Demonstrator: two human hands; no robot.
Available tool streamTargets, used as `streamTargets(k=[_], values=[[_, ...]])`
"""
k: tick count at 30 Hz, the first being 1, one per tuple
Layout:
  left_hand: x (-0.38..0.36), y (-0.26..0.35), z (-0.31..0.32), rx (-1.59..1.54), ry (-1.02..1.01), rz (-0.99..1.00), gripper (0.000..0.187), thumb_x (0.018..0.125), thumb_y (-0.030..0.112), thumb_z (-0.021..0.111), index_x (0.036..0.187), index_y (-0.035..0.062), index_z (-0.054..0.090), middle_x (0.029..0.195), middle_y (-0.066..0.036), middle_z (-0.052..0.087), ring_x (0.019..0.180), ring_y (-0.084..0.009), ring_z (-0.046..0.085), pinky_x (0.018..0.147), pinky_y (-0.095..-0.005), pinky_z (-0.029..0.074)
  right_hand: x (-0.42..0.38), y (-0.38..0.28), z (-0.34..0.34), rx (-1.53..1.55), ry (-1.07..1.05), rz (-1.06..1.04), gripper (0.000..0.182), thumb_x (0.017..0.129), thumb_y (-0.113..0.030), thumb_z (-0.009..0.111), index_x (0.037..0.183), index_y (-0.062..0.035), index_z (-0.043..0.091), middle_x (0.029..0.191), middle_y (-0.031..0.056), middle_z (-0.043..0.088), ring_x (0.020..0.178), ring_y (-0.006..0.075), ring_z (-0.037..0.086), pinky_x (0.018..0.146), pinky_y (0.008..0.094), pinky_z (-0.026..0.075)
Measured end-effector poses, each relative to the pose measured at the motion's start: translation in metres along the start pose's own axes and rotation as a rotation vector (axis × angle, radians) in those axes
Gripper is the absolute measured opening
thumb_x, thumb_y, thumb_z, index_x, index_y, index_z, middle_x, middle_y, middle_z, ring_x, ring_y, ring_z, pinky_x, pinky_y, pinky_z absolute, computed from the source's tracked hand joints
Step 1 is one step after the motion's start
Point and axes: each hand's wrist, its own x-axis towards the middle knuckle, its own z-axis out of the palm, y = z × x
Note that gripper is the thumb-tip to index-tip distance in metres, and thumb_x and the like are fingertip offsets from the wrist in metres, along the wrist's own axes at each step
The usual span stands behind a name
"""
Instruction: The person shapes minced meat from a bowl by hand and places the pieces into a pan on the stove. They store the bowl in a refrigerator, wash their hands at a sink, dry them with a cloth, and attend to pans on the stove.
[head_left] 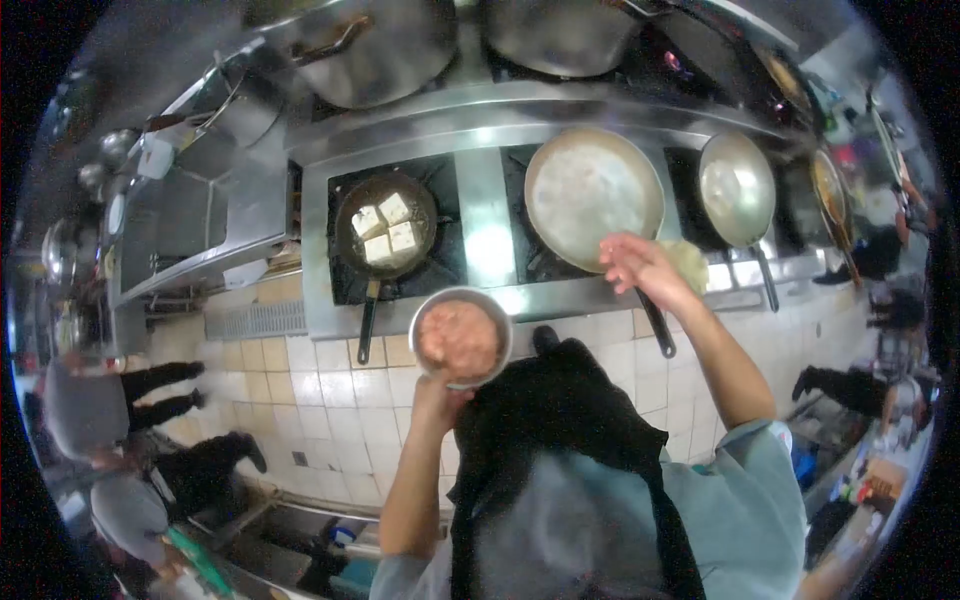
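My left hand [438, 392] holds a round metal bowl [425, 318] from below; it is filled with a pinkish minced mix [460, 338]. The bowl hangs in front of the stove's front edge. My right hand [640, 268] is raised at the near rim of a large pale pan [593, 190], fingers curled. A pale yellowish lump [692, 264] lies right beside that hand; whether the hand grips it is unclear. To the left, a small dark pan [352, 250] on a burner holds several white tofu squares [385, 230].
Two more pans [737, 188] [830, 190] stand on burners to the right. Large pots [370, 50] sit at the back of the steel range [485, 225]. Other people stand on the tiled floor at the left [95, 400] and right [850, 385].
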Motion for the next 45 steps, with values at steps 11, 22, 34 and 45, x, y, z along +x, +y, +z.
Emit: streamTargets(k=[11, 22, 34, 45], values=[[-0.199, -0.134, -0.061, -0.434, 0.544, 0.175, 0.027, 0.09, 0.007, 0.052, 0.113, -0.006, 0.053, 0.09, -0.016, 0.065, 0.061, -0.018, 0.066, 0.042, -0.0225, 0.054, 0.09, 0.009, -0.074, -0.982, 0.0, -0.78, 0.035, 0.091, -0.02, 0.068, 0.122, -0.0055, 0.061, 0.125, 0.013, 0.062, 0.119, 0.0221, 0.056, 0.098, 0.0332, 0.047], [-0.22, -0.214, -0.136, -1.014, 0.612, 0.393, 0.027, 0.09, 0.003, 0.053, 0.116, -0.0017, 0.05, 0.099, -0.013, 0.063, 0.071, -0.018, 0.066, 0.049, -0.0209, 0.055, 0.028, 0.053, 0.108, -0.334, -0.361, -0.578, 0.033, 0.099, -0.018, 0.059, 0.128, -0.0035, 0.057, 0.108, 0.0046, 0.065, 0.087, 0.0118, 0.061, 0.077, 0.0256, 0.051], [-0.323, -0.251, -0.3, -1.173, 0.762, 0.475, 0.037, 0.09, 0.003, 0.05, 0.125, -0.009, 0.043, 0.096, -0.017, 0.064, 0.066, -0.0186, 0.066, 0.046, -0.0246, 0.057, -0.086, 0.133, 0.484, -0.756, -1.107, -0.366, 0.04, 0.095, -0.011, 0.06, 0.133, -0.0008, 0.051, 0.12, 0.008, 0.06, 0.092, 0.0125, 0.063, 0.081, 0.0271, 0.052], [-0.351, -0.192, -0.446, -1.232, 0.799, 0.548, 0.028, 0.091, 0.005, 0.051, 0.115, -0.0086, 0.05, 0.09, -0.014, 0.066, 0.066, -0.0148, 0.066, 0.048, -0.0231, 0.054, -0.071, 0.177, 0.622, -0.479, -0.914, 0.058, 0.037, 0.096, -0.023, 0.064, 0.127, -0.0044, 0.055, 0.111, 0.0051, 0.063, 0.087, 0.0134, 0.063, 0.073, 0.029, 0.055]])
